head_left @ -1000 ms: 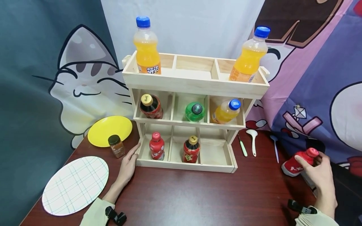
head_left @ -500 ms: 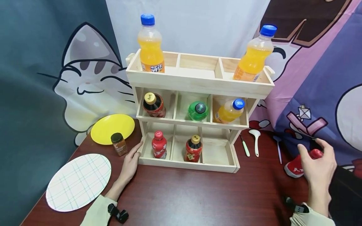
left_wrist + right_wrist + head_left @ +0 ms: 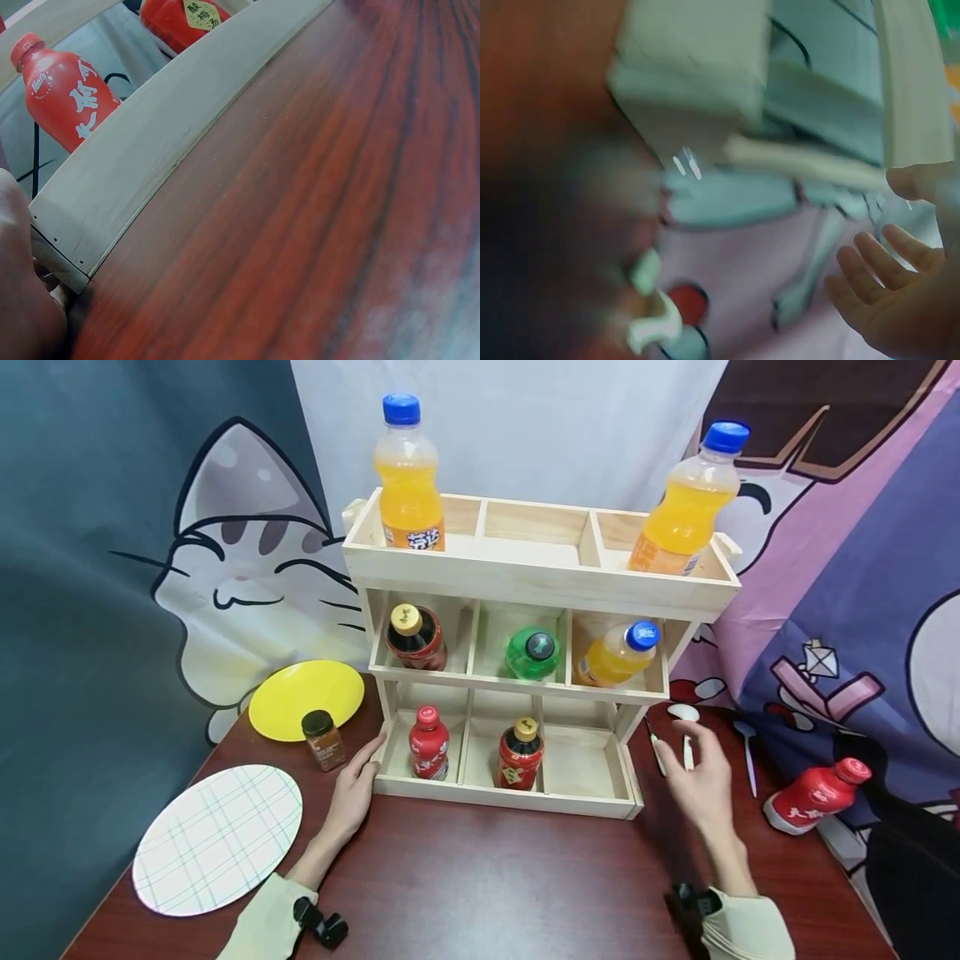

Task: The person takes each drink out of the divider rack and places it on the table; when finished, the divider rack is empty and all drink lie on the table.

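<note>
My left hand (image 3: 352,792) rests against the lower left corner of a three-tier wooden shelf (image 3: 525,573), fingers extended along its side. A red bottle (image 3: 430,747) stands in the bottom left compartment, and a dark drink bottle with a gold cap (image 3: 519,760) in the bottom middle one. Right of the shelf, my right hand (image 3: 703,781) is empty, thumb and fingers spread apart, overlapping a white spoon (image 3: 684,712) and a green-handled utensil (image 3: 656,752). Another red bottle (image 3: 816,795) leans to the right at the table's right side. The right wrist view is blurred.
Orange soda bottles (image 3: 411,485) stand at both ends of the top tier. The middle tier holds a gold-capped bottle (image 3: 417,639), a green bottle (image 3: 533,653) and a tilted orange soda (image 3: 617,655). Left are a yellow plate (image 3: 300,693), a jar (image 3: 324,740) and a checked oval mat (image 3: 219,839).
My right hand has let go of the red bottle at the right and moved left toward the shelf. The left hand stays at the shelf corner while the head view shifts slightly.
</note>
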Demonstrator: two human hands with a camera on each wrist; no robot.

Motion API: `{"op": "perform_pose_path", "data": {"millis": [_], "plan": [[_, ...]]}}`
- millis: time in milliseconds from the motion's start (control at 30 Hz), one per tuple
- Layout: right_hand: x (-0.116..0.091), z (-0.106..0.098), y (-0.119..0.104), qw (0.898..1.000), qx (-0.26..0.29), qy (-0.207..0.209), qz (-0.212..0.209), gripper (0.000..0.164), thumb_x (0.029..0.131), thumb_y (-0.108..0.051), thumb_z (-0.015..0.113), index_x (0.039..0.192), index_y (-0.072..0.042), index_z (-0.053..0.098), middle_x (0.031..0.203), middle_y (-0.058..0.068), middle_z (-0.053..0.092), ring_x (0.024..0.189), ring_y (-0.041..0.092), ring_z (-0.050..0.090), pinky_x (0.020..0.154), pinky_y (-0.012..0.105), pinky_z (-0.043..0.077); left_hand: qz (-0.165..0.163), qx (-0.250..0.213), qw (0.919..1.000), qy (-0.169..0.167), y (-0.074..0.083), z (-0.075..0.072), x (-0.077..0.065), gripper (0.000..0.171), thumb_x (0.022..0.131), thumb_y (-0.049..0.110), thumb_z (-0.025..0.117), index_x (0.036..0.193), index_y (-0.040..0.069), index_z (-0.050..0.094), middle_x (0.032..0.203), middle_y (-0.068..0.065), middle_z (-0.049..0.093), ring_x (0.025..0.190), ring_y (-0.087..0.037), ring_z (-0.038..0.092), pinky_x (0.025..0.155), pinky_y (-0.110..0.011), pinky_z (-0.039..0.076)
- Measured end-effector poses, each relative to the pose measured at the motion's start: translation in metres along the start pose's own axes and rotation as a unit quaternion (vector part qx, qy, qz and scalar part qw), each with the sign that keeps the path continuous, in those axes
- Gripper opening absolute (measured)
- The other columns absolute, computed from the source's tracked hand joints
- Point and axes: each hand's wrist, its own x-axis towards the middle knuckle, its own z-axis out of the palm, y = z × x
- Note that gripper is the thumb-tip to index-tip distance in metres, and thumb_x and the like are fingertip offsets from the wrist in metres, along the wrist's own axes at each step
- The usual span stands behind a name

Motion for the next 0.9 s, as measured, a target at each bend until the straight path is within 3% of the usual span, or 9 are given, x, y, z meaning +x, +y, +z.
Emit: {"op": "perform_pose_path", "data": {"millis": [167, 233, 333, 400, 567, 600, 733, 900], "plan": [[-0.018, 0.033, -0.024, 0.991, 0.092, -0.096, 0.027, 0.045, 0.076, -0.012, 0.070, 0.117, -0.004, 0.052, 0.111, 0.010, 0.058, 0.101, 0.002, 0.050, 0.090, 0.014, 0.035, 0.002, -0.002, 1.0000, -0.001, -0.001, -0.001, -0.001, 0.039, 0.093, 0.018, 0.041, 0.129, 0.031, 0.047, 0.135, 0.012, 0.044, 0.128, -0.007, 0.033, 0.103, -0.037, 0.027], [-0.023, 0.042, -0.038, 0.985, 0.115, -0.125, 0.017, 0.047, 0.076, -0.009, 0.069, 0.118, 0.000, 0.050, 0.112, 0.012, 0.057, 0.102, 0.005, 0.050, 0.091, 0.021, 0.038, 0.002, -0.001, 1.0000, 0.002, -0.001, -0.001, 0.000, 0.039, 0.093, 0.018, 0.041, 0.129, 0.032, 0.047, 0.135, 0.013, 0.044, 0.128, -0.006, 0.034, 0.103, -0.037, 0.028], [-0.029, 0.054, -0.056, 0.978, 0.137, -0.161, -0.002, 0.048, 0.076, -0.007, 0.069, 0.118, 0.004, 0.048, 0.113, 0.015, 0.055, 0.105, 0.014, 0.051, 0.093, 0.036, 0.040, 0.002, -0.003, 1.0000, 0.005, -0.002, -0.001, 0.001, 0.040, 0.092, 0.017, 0.041, 0.128, 0.031, 0.048, 0.134, 0.014, 0.044, 0.128, -0.004, 0.034, 0.102, -0.035, 0.028], [-0.033, 0.061, -0.064, 0.974, 0.140, -0.177, -0.014, 0.050, 0.076, -0.007, 0.069, 0.118, 0.005, 0.047, 0.115, 0.018, 0.054, 0.107, 0.024, 0.050, 0.094, 0.039, 0.039, 0.003, -0.003, 1.0000, 0.004, -0.002, 0.000, 0.000, 0.040, 0.092, 0.016, 0.042, 0.128, 0.031, 0.048, 0.134, 0.015, 0.044, 0.127, -0.004, 0.034, 0.102, -0.035, 0.028], [-0.040, 0.077, -0.076, 0.953, 0.181, -0.244, 0.010, 0.062, 0.075, -0.010, 0.070, 0.127, 0.003, 0.038, 0.124, 0.023, 0.045, 0.116, 0.040, 0.042, 0.099, 0.047, 0.034, 0.008, -0.005, 1.0000, 0.002, -0.002, 0.001, 0.002, 0.040, 0.092, 0.016, 0.042, 0.128, 0.031, 0.048, 0.134, 0.014, 0.044, 0.127, -0.005, 0.034, 0.103, -0.035, 0.028], [-0.041, 0.080, -0.079, 0.947, 0.186, -0.260, 0.017, 0.065, 0.075, -0.012, 0.071, 0.129, 0.001, 0.036, 0.126, 0.022, 0.043, 0.118, 0.040, 0.041, 0.098, 0.054, 0.031, 0.008, -0.006, 0.9999, 0.003, -0.002, 0.001, 0.002, 0.040, 0.092, 0.016, 0.042, 0.128, 0.031, 0.048, 0.134, 0.014, 0.044, 0.127, -0.005, 0.034, 0.103, -0.035, 0.028], [-0.045, 0.091, -0.089, 0.933, 0.193, -0.302, 0.020, 0.073, 0.074, -0.016, 0.072, 0.133, -0.003, 0.030, 0.131, 0.019, 0.040, 0.122, 0.038, 0.038, 0.100, 0.055, 0.029, 0.011, -0.009, 0.9999, 0.006, -0.002, 0.001, 0.001, 0.040, 0.092, 0.016, 0.042, 0.128, 0.031, 0.048, 0.134, 0.014, 0.044, 0.127, -0.004, 0.034, 0.103, -0.035, 0.028], [-0.048, 0.110, -0.090, 0.930, 0.175, -0.321, 0.045, 0.081, 0.071, -0.026, 0.075, 0.135, -0.016, 0.027, 0.126, 0.010, 0.047, 0.119, 0.027, 0.044, 0.099, 0.049, 0.033, 0.006, -0.010, 0.9999, 0.006, -0.001, 0.000, 0.000, 0.040, 0.092, 0.015, 0.041, 0.128, 0.033, 0.048, 0.133, 0.015, 0.044, 0.127, -0.003, 0.034, 0.103, -0.034, 0.027]]}}
